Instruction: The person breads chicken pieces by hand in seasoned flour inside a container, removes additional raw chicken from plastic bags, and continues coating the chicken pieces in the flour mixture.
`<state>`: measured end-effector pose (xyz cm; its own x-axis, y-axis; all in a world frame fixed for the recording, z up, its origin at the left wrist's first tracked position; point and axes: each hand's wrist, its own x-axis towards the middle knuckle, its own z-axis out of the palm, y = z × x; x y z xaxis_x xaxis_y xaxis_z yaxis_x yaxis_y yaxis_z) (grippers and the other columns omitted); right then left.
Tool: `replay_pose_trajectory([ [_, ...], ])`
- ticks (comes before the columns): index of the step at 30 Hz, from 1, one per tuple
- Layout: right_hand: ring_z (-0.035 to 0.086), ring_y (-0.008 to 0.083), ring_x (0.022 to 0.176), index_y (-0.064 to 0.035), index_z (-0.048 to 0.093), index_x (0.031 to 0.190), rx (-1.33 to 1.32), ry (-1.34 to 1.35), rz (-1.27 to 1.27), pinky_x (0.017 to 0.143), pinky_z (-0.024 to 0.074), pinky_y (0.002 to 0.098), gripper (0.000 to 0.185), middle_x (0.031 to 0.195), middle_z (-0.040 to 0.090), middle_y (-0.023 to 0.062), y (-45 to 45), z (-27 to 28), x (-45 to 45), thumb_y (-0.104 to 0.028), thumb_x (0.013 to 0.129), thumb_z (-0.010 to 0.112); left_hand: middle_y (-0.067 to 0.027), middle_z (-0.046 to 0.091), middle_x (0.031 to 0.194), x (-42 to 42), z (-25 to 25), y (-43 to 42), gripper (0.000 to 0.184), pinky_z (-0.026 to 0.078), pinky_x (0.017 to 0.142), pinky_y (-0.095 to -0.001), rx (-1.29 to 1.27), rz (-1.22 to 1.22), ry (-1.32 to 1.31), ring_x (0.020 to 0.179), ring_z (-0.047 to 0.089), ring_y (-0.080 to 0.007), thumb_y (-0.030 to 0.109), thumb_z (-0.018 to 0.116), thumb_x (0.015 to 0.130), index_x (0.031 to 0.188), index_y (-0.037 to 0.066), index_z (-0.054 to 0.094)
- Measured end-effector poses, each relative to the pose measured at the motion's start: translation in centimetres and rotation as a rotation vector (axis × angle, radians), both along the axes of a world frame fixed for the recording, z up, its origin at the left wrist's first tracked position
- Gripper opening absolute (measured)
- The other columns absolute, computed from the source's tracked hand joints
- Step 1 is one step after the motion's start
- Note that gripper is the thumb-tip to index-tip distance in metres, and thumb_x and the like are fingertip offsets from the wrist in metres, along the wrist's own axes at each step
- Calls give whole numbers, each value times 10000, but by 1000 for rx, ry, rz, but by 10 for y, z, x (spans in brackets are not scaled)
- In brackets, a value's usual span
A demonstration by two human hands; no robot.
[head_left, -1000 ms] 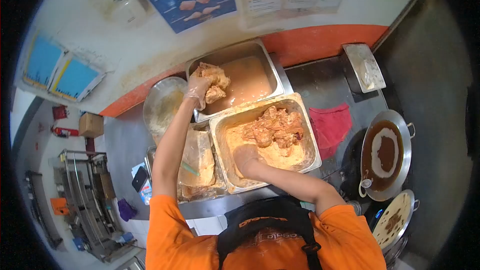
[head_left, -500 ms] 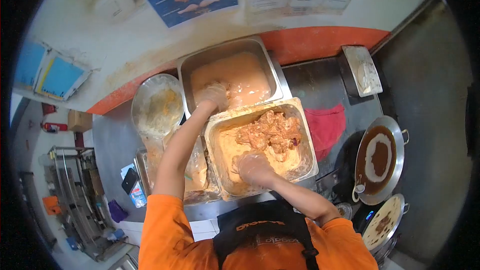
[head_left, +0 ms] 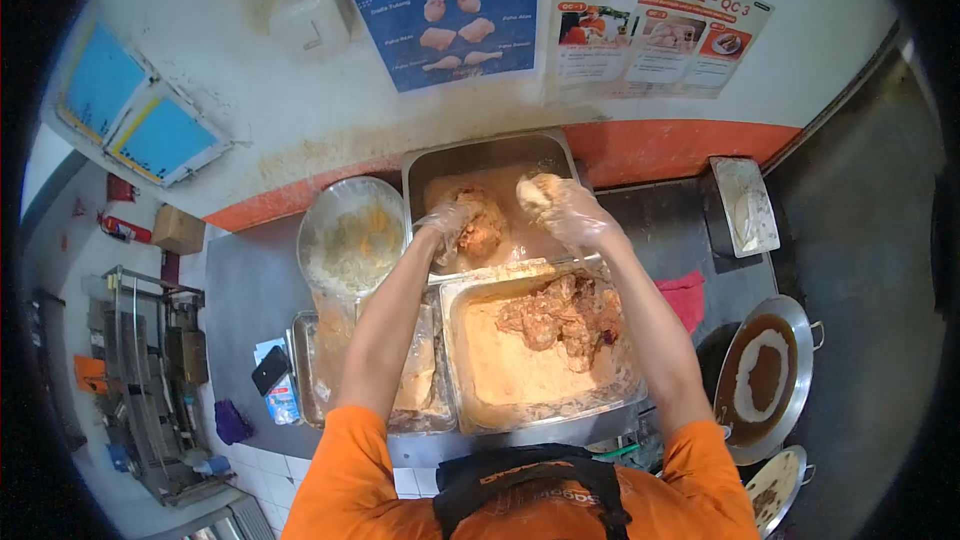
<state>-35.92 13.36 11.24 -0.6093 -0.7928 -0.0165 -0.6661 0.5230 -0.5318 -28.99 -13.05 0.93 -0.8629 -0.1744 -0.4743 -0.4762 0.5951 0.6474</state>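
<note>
My left hand (head_left: 450, 228), in a clear plastic glove, is closed around a wet, orange-coated chicken piece (head_left: 484, 227) over the steel pan of orange-tinted liquid (head_left: 510, 258). Across the same pan, my gloved right hand (head_left: 580, 218) grips a paler, flour-covered chicken piece (head_left: 541, 192). The two pieces are apart. Whether either one touches the liquid, I cannot tell. Just nearer to me is a second pan (head_left: 455, 380) with a bed of orange-yellow flour. Several coated chicken pieces (head_left: 568, 320) lie heaped at its right side.
A powdery round steel bowl (head_left: 330, 275) stands left of the pans, above a tray with a plastic bag (head_left: 415, 380). At far left lies a phone (head_left: 270, 368). A red cloth (head_left: 684, 300) and a wok of brown liquid (head_left: 735, 380) are on the right.
My right hand has moved from the flour pan up over the liquid pan, with a floured chicken piece. My left hand now shows a coated piece in its grasp. The camera view has tilted upward.
</note>
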Motion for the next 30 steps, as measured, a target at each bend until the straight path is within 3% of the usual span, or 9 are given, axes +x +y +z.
replay_pose_trajectory([
  [3, 676, 350, 1022, -42, 639, 1199, 374, 91, 100, 876, 556, 395, 344, 1187, 666, 209, -26, -12, -8, -75, 859, 591, -129, 635, 1303, 13, 33, 12, 505, 540, 940, -382, 743, 447, 97, 1100, 645, -282, 437, 485, 1021, 1341, 56, 570],
  [6, 678, 319, 1095, -48, 714, 1121, 534, 52, 50, 917, 552, 393, 296, 1187, 688, 189, -42, -34, -8, -32, 853, 591, -110, 673, 1228, -4, -15, -4, 458, 579, 868, -364, 1382, 358, 398, 1036, 679, -260, 401, 499, 1025, 1317, 61, 591],
  [9, 667, 325, 1119, -31, 728, 1083, 551, 41, 29, 938, 549, 400, 264, 1213, 678, 191, -50, -66, -7, -54, 857, 595, -118, 696, 1167, 2, 10, 2, 455, 595, 792, -316, 1528, 538, 391, 981, 698, -243, 388, 523, 1016, 1292, 35, 598],
  [14, 667, 378, 1066, -33, 721, 1054, 563, 48, 49, 922, 536, 423, 260, 1129, 700, 195, -44, -74, -12, -131, 866, 570, -115, 704, 1125, 10, 48, 14, 437, 596, 793, -347, 1392, 628, 516, 935, 694, -245, 377, 520, 1014, 1274, 35, 602],
  [17, 662, 381, 1054, -63, 719, 1074, 216, -75, -172, 932, 527, 433, 268, 1128, 705, 172, -34, -13, 7, -181, 869, 593, -113, 698, 1139, 4, 10, -7, 443, 596, 820, -369, 1435, 631, 455, 953, 690, -255, 374, 520, 1011, 1285, 35, 597],
  [21, 650, 376, 1057, -40, 678, 1112, -258, 101, -213, 910, 529, 440, 262, 1159, 684, 186, -26, -61, 6, -153, 883, 616, -129, 676, 1193, 7, 20, 3, 461, 593, 823, -384, 1465, 639, 531, 1001, 675, -249, 385, 512, 1014, 1311, 40, 584],
  [25, 659, 395, 959, -51, 655, 1128, -9, 155, -170, 869, 539, 437, 286, 1068, 704, 183, -28, -11, 16, -195, 882, 626, -127, 668, 1211, 18, 39, 13, 436, 596, 806, -375, 1586, 512, 536, 1005, 673, -226, 361, 537, 1011, 1333, 70, 577],
  [26, 665, 391, 953, -58, 627, 1170, -72, 20, -221, 844, 536, 443, 343, 998, 707, 205, -25, 3, 23, -208, 862, 652, -83, 669, 1240, 21, 41, 10, 393, 589, 865, -362, 1619, 443, 489, 1067, 672, -216, 301, 493, 1040, 1354, 74, 553],
  [30, 670, 361, 980, -53, 528, 1329, -249, -110, -262, 862, 533, 423, 519, 1037, 697, 215, 28, 57, 65, -180, 852, 688, -122, 668, 1225, 59, 123, 40, 414, 595, 860, -361, 1539, 316, 358, 1040, 675, -226, 300, 541, 1023, 1343, 38, 555],
])
